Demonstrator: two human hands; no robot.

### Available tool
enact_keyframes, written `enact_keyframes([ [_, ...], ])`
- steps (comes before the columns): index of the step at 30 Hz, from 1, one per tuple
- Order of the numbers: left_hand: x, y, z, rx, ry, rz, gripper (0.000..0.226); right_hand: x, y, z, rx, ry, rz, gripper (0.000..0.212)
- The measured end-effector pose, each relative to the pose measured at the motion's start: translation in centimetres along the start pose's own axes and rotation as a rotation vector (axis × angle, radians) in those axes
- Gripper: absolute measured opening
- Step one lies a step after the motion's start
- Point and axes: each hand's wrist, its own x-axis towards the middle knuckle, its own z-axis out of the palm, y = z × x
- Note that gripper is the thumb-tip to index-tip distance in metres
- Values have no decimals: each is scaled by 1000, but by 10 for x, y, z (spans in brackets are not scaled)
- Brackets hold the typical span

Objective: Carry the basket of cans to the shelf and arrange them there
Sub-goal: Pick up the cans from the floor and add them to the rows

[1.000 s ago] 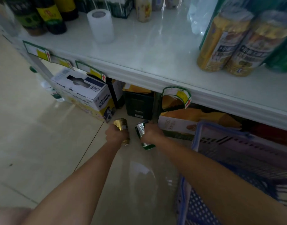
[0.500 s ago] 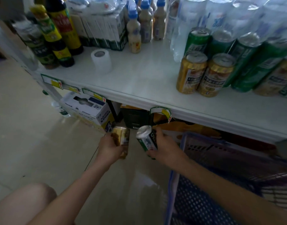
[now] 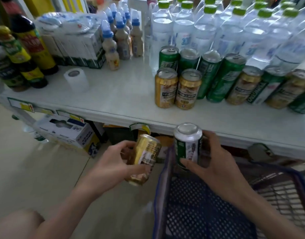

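My left hand [image 3: 112, 163] grips a gold can [image 3: 144, 156], tilted, below the front edge of the white shelf [image 3: 117, 97]. My right hand [image 3: 212, 163] holds a green and white can [image 3: 187, 145] upright, just under the shelf edge and over the near left corner of the blue basket [image 3: 200, 209]. The basket stands on the floor at the lower right and looks empty where its mesh shows. On the shelf stand two gold cans [image 3: 177, 88] in front, with a row of green and gold cans [image 3: 234, 81] behind and to their right.
Water bottles [image 3: 217, 26] fill the shelf's back right. Small blue-capped bottles [image 3: 117, 35], a wrapped carton pack [image 3: 70, 42], dark sauce bottles [image 3: 25, 54] and a white roll [image 3: 76, 80] sit at the left. Boxes [image 3: 67, 133] stand under the shelf. My knee [image 3: 15, 225] shows at lower left.
Both hands have risen from near the floor toward the shelf edge with their cans. The view has tilted up, showing more of the shelf.
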Motion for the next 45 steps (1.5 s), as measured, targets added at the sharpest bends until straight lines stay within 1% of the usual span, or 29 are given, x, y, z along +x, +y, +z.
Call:
enact_keyframes([
  [1,8,15,6,4,-20,33,61,2,3,-11,-8,35,-13,67],
  [3,26,43,18,11,-52,100,56,7,12,-29,-36,105,-49,73],
  [4,35,56,24,20,-64,127,58,10,15,-37,-47,144,-56,76],
  [7,60,91,41,95,-58,188,71,20,24,-59,-48,245,-58,74],
  [10,77,111,58,136,38,283,69,33,32,-77,-77,323,-53,74],
  [15,91,117,77,152,247,392,68,51,42,-98,-133,442,-14,77],
  [19,92,119,94,138,341,464,62,52,46,-106,-135,553,-5,75],
  [22,95,126,107,167,362,496,55,47,50,-112,-168,577,13,76],
  [24,99,132,116,196,378,513,55,44,53,-115,-185,594,12,75],
  [27,104,141,129,283,419,530,66,42,58,-121,-186,608,16,76],
  [30,108,148,140,293,467,526,79,42,63,-127,-197,622,-30,79],
  [32,110,152,147,293,524,528,82,44,66,-130,-201,640,-62,83],
  [36,115,158,158,360,580,550,77,50,71,-132,-172,661,-108,85],
  [39,120,159,161,443,569,598,71,58,71,-134,-148,650,-151,83],
  [42,123,157,162,474,539,638,70,67,74,-134,-95,619,-115,86],
  [45,124,153,161,507,560,663,74,74,82,-131,14,605,-48,86],
])
